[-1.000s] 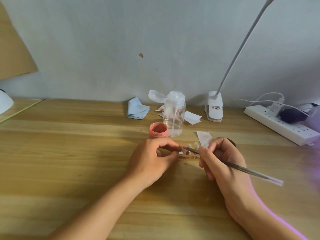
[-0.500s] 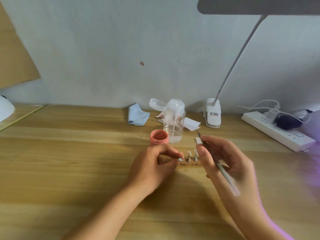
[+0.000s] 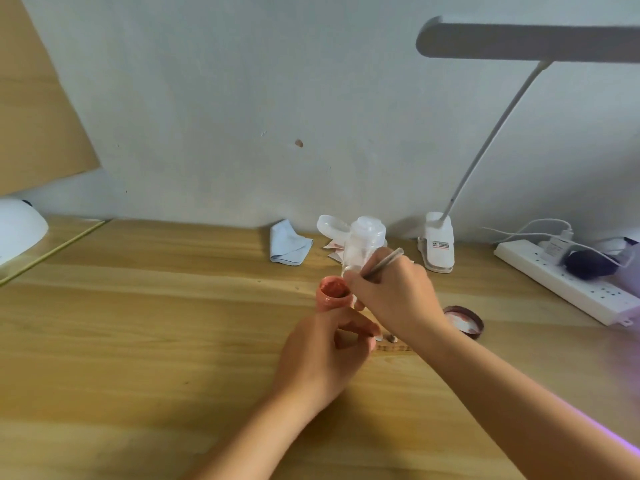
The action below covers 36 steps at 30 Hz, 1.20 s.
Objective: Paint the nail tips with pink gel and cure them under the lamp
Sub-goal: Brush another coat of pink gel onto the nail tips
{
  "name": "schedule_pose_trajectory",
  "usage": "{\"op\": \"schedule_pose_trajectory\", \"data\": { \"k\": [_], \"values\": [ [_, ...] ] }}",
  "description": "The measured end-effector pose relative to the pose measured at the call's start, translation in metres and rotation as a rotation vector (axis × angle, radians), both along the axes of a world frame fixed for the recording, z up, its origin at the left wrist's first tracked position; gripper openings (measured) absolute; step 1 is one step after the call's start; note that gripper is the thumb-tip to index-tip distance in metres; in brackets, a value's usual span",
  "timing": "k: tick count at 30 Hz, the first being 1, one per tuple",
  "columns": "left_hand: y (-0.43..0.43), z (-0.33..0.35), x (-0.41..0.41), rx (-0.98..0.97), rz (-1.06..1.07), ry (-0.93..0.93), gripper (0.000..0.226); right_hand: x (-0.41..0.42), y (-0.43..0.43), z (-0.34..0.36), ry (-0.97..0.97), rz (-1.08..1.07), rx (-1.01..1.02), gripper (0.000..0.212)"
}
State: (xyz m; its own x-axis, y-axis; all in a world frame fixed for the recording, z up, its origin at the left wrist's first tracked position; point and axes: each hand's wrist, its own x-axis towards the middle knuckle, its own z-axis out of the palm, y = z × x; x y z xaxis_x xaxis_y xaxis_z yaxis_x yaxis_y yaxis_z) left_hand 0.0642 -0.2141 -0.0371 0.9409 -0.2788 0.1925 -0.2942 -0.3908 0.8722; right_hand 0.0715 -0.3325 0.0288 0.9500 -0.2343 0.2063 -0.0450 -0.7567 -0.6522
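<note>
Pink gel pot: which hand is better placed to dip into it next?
The right hand: it holds the brush, bristle end at the pink gel pot. The left hand is holding the nail tip stand.

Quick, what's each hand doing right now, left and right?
Left hand: pinching the end of the small wooden nail-tip stand.
Right hand: holding the thin silver metal brush.

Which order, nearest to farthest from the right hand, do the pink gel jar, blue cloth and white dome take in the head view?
1. pink gel jar, just left of the right hand.
2. blue cloth, back left by the wall.
3. white dome, far left edge.
</note>
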Motion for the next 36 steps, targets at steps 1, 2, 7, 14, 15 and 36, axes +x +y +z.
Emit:
{"op": "schedule_pose_trajectory", "data": {
  "k": [1, 2, 7, 14, 15, 36],
  "values": [
    [0.000, 0.000, 0.000, 0.006, 0.000, -0.004, 0.018, 0.001, 0.000, -0.002, -0.001, -0.007, 0.002, 0.023],
    [0.000, 0.000, 0.000, 0.007, 0.000, -0.005, 0.018, 0.001, -0.001, -0.003, -0.016, -0.011, 0.002, 0.023],
    [0.001, -0.003, 0.001, -0.042, -0.017, 0.004, 0.016, -0.008, -0.008, 0.001, -0.223, -0.042, 0.209, 0.017],
    [0.002, -0.004, 0.003, -0.037, -0.008, -0.025, 0.014, -0.047, -0.021, -0.002, -0.182, 0.080, 0.824, 0.015],
    [0.002, -0.004, 0.003, -0.028, -0.003, -0.028, 0.014, -0.054, -0.024, -0.005, -0.183, 0.090, 0.870, 0.015],
    [0.004, -0.003, 0.002, 0.003, -0.024, -0.086, 0.017, -0.087, -0.039, -0.056, -0.260, 0.182, 0.840, 0.019]
  ]
}}
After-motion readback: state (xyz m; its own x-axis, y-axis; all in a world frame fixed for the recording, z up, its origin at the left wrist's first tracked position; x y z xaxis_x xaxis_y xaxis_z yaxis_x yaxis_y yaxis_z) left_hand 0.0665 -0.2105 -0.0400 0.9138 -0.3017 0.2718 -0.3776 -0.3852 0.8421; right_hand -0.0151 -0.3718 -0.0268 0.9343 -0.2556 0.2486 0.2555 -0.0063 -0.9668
